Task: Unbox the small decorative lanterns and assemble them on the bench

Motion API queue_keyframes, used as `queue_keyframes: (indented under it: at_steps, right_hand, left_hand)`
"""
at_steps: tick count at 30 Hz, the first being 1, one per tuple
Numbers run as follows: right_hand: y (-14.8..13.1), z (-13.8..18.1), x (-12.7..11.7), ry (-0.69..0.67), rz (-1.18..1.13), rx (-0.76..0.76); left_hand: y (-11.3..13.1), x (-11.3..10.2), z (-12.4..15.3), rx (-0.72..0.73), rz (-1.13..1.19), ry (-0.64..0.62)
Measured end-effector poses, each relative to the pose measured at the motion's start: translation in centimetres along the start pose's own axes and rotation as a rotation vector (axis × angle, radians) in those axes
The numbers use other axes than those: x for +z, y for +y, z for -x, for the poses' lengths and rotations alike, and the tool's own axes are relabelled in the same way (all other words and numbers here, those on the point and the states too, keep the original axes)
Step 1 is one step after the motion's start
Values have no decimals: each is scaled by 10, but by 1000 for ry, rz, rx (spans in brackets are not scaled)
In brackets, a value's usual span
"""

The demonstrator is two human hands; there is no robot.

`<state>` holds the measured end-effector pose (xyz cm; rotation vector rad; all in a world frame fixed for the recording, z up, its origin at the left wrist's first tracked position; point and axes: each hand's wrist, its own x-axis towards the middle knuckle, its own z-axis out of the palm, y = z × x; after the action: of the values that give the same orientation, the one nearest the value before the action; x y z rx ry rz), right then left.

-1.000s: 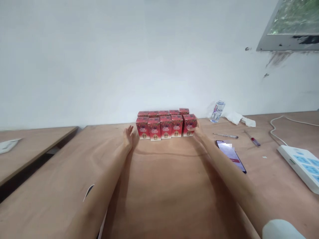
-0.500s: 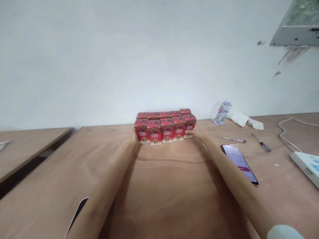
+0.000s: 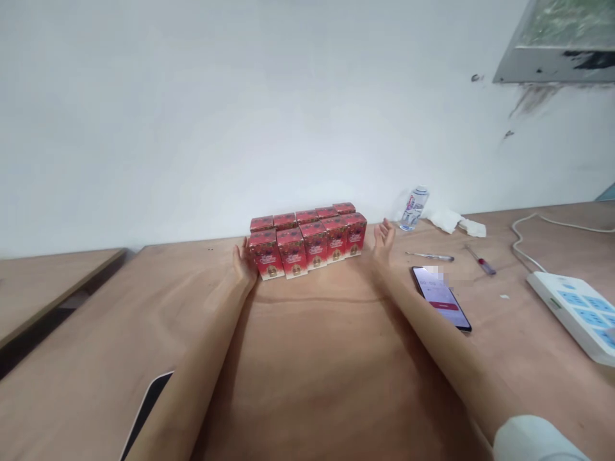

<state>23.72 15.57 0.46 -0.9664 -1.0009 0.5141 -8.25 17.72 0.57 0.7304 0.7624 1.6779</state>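
Several small red boxes (image 3: 316, 246) with pale lower edges stand upright in two rows against the wall, at the back of the wooden table. Beside the left end of the front row is my left hand (image 3: 245, 264), its fingers apart and close to the end box (image 3: 266, 256); whether it touches is hard to tell. My right hand (image 3: 383, 244) is off the right end, with a gap between it and the nearest box (image 3: 355, 235). Its fingers are spread and nothing is in them.
Right of my right hand are a clear plastic bottle (image 3: 414, 208), crumpled white tissue (image 3: 446, 220), two screwdrivers (image 3: 430, 257) (image 3: 481, 261) and a phone (image 3: 442, 298). A white power strip (image 3: 574, 314) with a cable lies farther right. A dark-faced, pale-edged object (image 3: 147, 410) is partly under my left forearm.
My right hand has let go of the right end of the boxes and moved away. My left hand's fingers have loosened. The rows now run slightly slanted, and the view has shifted right.
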Motion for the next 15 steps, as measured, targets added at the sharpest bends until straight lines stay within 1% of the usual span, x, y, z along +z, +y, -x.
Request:
queue_keyframes:
  at_steps: [1, 2, 4, 5, 6, 7, 8, 9, 10, 11, 12, 15]
  right_hand:
    - [-5, 8, 0, 14, 28, -27]
    - [-12, 18, 1, -18, 44, -36]
    - [-26, 38, 10, -196, 59, -22]
    - [-32, 48, 17, -340, 62, -11]
    - [-38, 57, 25, -637, 48, 37]
    - [-42, 65, 34, -849, 17, 82]
    - [-44, 72, 43, -985, -11, 112]
    - [-43, 78, 52, -1075, -33, 140]
    - [-40, 82, 61, -1126, -46, 171]
    - [-35, 85, 69, -1141, -54, 213]
    - [-30, 87, 76, -1121, -57, 248]
    - [-12, 88, 92, -1002, -48, 312]
  left_hand:
    - [0, -2, -2, 15, -24, -9]
    - [-1, -4, -4, 22, -44, -18]
    - [-3, -5, -8, 26, -65, -24]
    - [-5, -5, -10, 25, -61, -22]
    - [-7, -4, -11, 26, -52, -19]
    - [-9, -4, -12, 28, -43, -17]
    - [-11, -3, -14, 30, -36, -20]
    - [-13, -3, -15, 31, -31, -24]
    - [-14, -2, -15, 31, -25, -29]
    - [-15, -2, -16, 35, -23, -33]
    - [-16, -2, -17, 43, -31, -37]
    - [-15, -1, -17, 76, -92, -41]
